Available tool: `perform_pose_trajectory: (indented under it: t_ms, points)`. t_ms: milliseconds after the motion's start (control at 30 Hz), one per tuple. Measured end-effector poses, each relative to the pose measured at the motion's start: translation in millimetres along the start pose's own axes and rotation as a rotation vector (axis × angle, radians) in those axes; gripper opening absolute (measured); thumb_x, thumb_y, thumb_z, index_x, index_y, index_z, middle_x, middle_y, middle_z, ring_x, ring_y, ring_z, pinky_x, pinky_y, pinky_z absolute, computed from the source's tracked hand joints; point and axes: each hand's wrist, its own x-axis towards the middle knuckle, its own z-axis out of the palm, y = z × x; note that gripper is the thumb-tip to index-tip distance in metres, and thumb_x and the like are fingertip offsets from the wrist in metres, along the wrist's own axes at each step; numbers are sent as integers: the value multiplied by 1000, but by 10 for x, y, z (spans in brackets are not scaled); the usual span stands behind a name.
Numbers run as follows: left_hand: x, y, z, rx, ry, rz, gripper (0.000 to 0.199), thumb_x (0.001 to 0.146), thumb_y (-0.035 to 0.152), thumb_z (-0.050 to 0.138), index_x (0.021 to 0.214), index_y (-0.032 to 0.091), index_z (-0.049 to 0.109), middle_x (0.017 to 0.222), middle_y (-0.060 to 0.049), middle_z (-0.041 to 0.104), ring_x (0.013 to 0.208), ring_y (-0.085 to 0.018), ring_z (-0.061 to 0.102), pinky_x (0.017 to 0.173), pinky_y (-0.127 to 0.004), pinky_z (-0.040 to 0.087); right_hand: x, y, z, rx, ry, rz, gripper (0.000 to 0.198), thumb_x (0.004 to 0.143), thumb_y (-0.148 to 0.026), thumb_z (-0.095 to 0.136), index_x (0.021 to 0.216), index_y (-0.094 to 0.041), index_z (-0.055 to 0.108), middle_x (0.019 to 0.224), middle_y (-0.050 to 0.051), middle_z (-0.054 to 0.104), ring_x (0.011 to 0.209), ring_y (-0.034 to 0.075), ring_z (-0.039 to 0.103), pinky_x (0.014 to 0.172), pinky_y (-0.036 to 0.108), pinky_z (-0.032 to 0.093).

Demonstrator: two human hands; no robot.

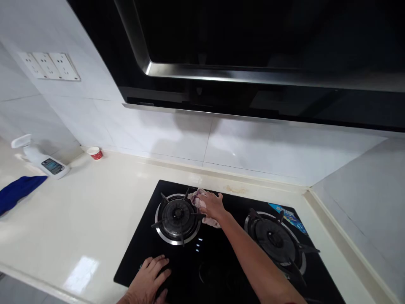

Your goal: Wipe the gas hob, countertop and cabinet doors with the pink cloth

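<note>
My right hand reaches to the back middle of the black glass gas hob and presses a crumpled pinkish-white cloth onto its surface, just right of the left burner. Part of the cloth shows under the palm and wrist. My left hand lies on the front left of the hob with its fingers spread, holding nothing. On the far side of my right forearm sits the right burner, its pan supports partly covered by the arm.
A black range hood hangs low over the hob. On the left of the pale counter are a white spray bottle, a blue cloth and a small red-and-white cup. A brownish stain marks the counter behind the hob.
</note>
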Motion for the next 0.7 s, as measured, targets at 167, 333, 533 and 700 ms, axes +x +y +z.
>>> perform_pose_trajectory:
  t_ms: [167, 333, 533, 700]
  points:
    - [17, -43, -35, 50, -27, 54, 57, 68, 17, 61, 125, 24, 58, 130, -7, 62, 122, -26, 54, 100, -41, 40, 8, 428, -155, 34, -47, 111, 77, 79, -45, 76, 147, -27, 44, 140, 12, 49, 117, 27, 54, 99, 45, 44]
    - [-37, -103, 63, 52, -12, 45, 58, 68, 18, 62, 126, 25, 59, 132, -7, 62, 124, -27, 53, 102, -41, 41, -114, 815, -207, 127, 74, 242, 51, 80, -42, 71, 129, -31, 59, 114, 4, 61, 91, 17, 62, 82, 28, 47]
    - [-67, -106, 87, 80, -42, 34, 56, 70, 20, 62, 126, 26, 59, 133, -7, 63, 124, -27, 55, 102, -42, 42, -274, 1567, -728, 188, 523, 500, 54, 93, -57, 47, 136, -24, 48, 123, 11, 55, 109, 23, 57, 89, 32, 47]
    - [-62, -115, 82, 91, -34, 59, 52, 74, 23, 62, 126, 27, 60, 133, -6, 64, 125, -27, 55, 101, -41, 42, -715, 2423, -985, 71, 824, 750, 70, 90, -57, 48, 145, -14, 37, 139, 23, 38, 135, 35, 37, 105, 45, 42]
